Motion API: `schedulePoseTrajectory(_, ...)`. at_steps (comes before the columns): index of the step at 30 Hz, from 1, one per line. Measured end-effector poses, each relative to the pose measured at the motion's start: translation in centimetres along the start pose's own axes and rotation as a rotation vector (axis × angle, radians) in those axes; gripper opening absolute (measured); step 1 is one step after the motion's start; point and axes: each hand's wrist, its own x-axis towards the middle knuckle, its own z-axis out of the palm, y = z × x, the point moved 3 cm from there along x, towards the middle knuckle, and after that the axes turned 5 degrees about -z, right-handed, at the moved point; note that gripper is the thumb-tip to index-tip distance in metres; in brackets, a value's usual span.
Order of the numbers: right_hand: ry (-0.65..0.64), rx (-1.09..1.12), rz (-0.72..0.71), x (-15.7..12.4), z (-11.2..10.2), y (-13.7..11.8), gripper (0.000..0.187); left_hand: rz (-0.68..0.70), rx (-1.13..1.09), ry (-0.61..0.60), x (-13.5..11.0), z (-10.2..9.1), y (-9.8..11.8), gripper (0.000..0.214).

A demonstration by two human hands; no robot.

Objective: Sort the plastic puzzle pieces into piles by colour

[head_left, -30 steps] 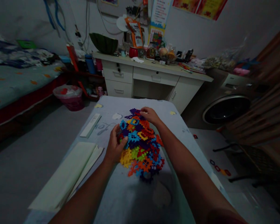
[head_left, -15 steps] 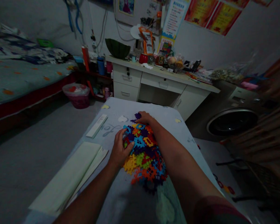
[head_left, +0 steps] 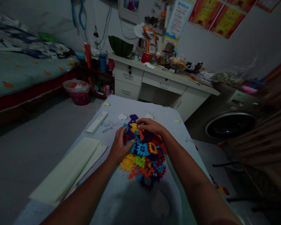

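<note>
Blue, purple, yellow, red and orange toothed pieces point(head_left: 142, 150) lie in one pile on the pale blue cloth point(head_left: 180, 132) in front of you. Your left hand point(head_left: 119, 145) is at the left edge of the pile, its thumb spread apart from the fingers. Your right hand point(head_left: 151, 126) bends over the far part, beside a yellow piece point(head_left: 133, 127); whether it grips something, I cannot tell. To the left lie a slim pale box point(head_left: 97, 122) and a folded pale sheet point(head_left: 69, 168).
</note>
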Motion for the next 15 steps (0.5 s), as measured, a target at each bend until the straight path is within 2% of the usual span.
schedulePoseTrajectory(4,0.133,-0.159,0.050,0.7,-1.3,0.7,0.027,0.008,0.005,0.014,0.0,0.0,-0.1,0.065)
schedulePoseTrajectory(7,0.143,-0.342,0.152,3.0,-1.8,1.9,0.027,0.007,0.013,0.020,0.0,0.1,-0.4,0.065)
schedulePoseTrajectory(12,0.086,-0.524,0.296,7.0,-0.2,3.6,0.061,0.014,0.026,0.025,-0.1,0.1,-0.7,0.065)
schedulePoseTrajectory(15,0.055,-0.564,0.318,8.0,0.9,4.1,0.060,0.013,0.028,0.020,-0.1,0.1,-0.7,0.067)
